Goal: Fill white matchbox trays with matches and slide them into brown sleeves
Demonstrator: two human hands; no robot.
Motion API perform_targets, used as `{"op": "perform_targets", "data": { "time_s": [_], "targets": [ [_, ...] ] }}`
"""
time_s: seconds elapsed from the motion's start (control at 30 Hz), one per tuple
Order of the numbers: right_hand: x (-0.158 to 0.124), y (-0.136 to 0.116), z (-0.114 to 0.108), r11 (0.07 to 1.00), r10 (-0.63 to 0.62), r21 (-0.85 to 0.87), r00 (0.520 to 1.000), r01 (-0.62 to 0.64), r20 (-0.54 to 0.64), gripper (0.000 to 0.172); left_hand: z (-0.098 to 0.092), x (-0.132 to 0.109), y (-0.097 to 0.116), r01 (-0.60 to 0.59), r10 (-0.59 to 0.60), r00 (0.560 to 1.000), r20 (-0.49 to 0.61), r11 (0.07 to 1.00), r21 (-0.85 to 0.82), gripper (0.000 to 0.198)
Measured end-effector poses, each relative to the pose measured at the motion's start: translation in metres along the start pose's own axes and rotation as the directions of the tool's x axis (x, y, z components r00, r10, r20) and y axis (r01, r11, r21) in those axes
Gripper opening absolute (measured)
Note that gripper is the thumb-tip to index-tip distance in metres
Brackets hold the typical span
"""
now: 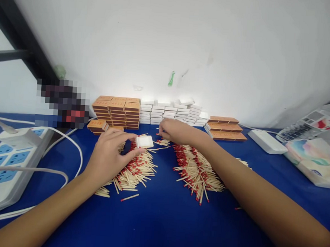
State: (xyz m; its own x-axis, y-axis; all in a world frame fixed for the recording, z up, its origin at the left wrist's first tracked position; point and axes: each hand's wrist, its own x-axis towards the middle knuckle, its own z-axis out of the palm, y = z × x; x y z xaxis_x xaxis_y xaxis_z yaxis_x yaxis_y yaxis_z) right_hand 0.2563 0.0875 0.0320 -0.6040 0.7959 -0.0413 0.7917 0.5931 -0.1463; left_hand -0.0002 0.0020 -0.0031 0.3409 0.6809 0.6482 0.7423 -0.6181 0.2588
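My left hand [110, 150] is closed, holding a small white matchbox tray [145, 141] by its edges between thumb and fingers. Its inside faces up and looks bare. Below that hand lies a heap of red-tipped matches [135, 174]. My right hand [175, 131] is curled shut, fingertips low over a few loose matches [163, 142] in front of the white trays. Whatever sits between those fingertips is hidden. A second heap of matches [198, 170] spreads beneath the right forearm, which covers part of it.
Orange-brown matchboxes [117, 111] stand stacked at the back left, with a smaller stack of matchboxes [224, 129] at right. Between them white trays [169, 113] are piled against the wall. A power strip [14, 159] with cables lies left; a white adapter [267, 141] and tissue pack [313, 162] lie right.
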Motion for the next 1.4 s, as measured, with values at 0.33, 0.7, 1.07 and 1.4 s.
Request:
{"op": "perform_targets", "data": {
  "time_s": [0.33, 0.7, 1.07, 1.4],
  "targets": [
    [-0.027, -0.012, -0.045, 0.995, -0.034, 0.092, 0.990, 0.047, -0.140, 0.021, 0.001, 0.002, 0.001, -0.033, 0.032, 0.999, -0.030, 0.998, -0.047, 0.038],
    [-0.042, -0.073, -0.049, 0.988, -0.157, -0.020, 0.983, 0.156, -0.094, 0.014, 0.000, 0.001, 0.002, -0.057, 0.054, 0.997, -0.047, 0.997, -0.059, 0.032],
    [-0.033, -0.077, -0.024, 0.958, -0.242, -0.185, 0.965, 0.220, -0.104, 0.017, -0.001, 0.001, 0.002, -0.102, 0.096, 0.992, -0.081, 0.992, -0.068, 0.034],
    [-0.024, -0.029, -0.047, 0.993, -0.024, 0.103, 0.960, 0.055, -0.280, 0.020, -0.002, 0.001, 0.004, 0.003, -0.007, 0.998, -0.070, 0.998, -0.062, 0.033]
  ]
}}
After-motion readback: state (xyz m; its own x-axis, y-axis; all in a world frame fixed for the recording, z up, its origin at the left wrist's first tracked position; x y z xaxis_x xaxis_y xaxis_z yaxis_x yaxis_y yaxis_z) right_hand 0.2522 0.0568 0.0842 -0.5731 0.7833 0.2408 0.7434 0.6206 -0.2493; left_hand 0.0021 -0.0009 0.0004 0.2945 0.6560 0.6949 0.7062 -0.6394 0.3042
